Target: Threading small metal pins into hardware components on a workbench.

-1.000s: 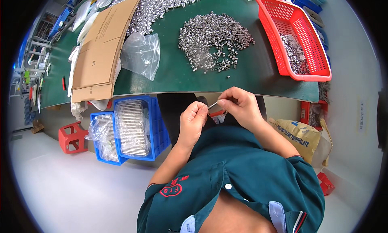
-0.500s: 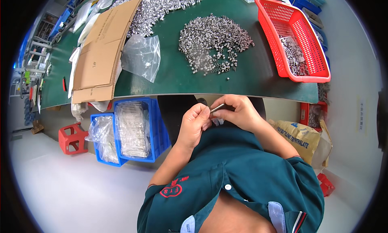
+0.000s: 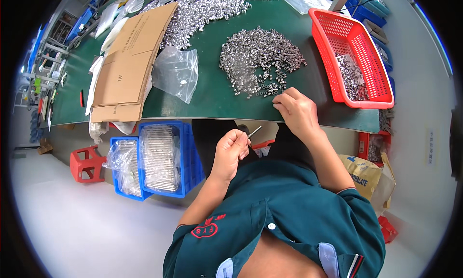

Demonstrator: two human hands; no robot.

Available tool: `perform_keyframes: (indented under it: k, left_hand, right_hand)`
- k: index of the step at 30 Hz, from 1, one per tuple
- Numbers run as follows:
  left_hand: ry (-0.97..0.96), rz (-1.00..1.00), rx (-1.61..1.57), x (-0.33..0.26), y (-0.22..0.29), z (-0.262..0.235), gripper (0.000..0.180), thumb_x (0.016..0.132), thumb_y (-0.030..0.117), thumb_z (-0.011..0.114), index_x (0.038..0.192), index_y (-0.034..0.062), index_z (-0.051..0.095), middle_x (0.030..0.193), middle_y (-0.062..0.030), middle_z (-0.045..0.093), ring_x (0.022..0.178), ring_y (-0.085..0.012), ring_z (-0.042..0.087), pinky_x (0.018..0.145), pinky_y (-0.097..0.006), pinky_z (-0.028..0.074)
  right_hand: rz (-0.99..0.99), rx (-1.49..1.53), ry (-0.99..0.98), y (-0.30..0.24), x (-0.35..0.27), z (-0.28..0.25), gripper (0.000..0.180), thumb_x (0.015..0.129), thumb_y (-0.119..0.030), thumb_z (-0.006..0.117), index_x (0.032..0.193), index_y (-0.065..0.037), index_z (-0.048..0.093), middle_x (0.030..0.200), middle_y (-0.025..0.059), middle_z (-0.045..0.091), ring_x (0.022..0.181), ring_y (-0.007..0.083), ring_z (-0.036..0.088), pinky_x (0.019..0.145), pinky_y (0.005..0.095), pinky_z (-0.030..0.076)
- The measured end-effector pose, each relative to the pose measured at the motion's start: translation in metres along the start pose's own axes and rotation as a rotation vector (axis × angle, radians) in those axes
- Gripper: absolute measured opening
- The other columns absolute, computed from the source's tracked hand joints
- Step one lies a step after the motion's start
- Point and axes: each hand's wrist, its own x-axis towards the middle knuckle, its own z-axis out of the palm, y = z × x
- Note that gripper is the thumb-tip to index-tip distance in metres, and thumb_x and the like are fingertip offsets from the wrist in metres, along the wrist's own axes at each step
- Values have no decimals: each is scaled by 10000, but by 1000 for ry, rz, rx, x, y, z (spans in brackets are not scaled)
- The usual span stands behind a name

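From where I stand, it comes down to the gap between a slim, dark-grey metal rod and a loose heap of small, silver-coloured metal rings. The left hand has the rod pinched between thumb and fingers, on the person's side of the green worktop, short of its front edge. The rod's long axis slants away from the body and to the right, its free end tipped toward that edge and roughly toward the other hand.

The right hand is the nearer of the two to the rings. It reaches over the front edge, fingertips just beside the near fringe of the heap, with the fingers bent together; whether a ring sits between them, I cannot tell. The heap lies beyond both hands, straight ahead and a little left of the right one.

Toward the worktop's right front corner stands a red, slotted plastic basket with more small metal parts inside. A crumpled clear plastic bag lies left of the heap, well apart from either hand.
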Motion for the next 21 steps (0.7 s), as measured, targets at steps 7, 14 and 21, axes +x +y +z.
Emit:
perform_keyframes:
  k: [7, 14, 21]
  left_hand:
    - [4, 62, 90, 3, -1, 2, 211, 940, 188, 531, 806, 26, 513, 602, 28, 413, 529, -53, 355, 510, -210, 311]
    - [17, 98, 154, 3, -4, 5, 188, 937, 171, 537, 814, 29, 526, 637, 26, 448, 537, -47, 360, 513, -208, 320]
    - [39, 136, 303, -1, -3, 4, 194, 936, 178, 542, 808, 32, 526, 629, 27, 447, 544, -45, 377, 511, -199, 319]
  right_hand:
    - [518, 746, -255, -18, -13, -7, 100, 850, -99, 620, 830, -2, 630, 760, 25, 633, 641, 80, 568, 566, 229, 453]
    - [891, 1452, -403, -20, -24, -2, 129, 864, -142, 622, 893, -17, 635, 757, 51, 644, 590, 82, 565, 528, 213, 454]
    - [901, 1486, -479, -18, -25, -1, 123, 863, -143, 623, 896, -24, 629, 758, 50, 641, 600, 85, 572, 533, 221, 464]
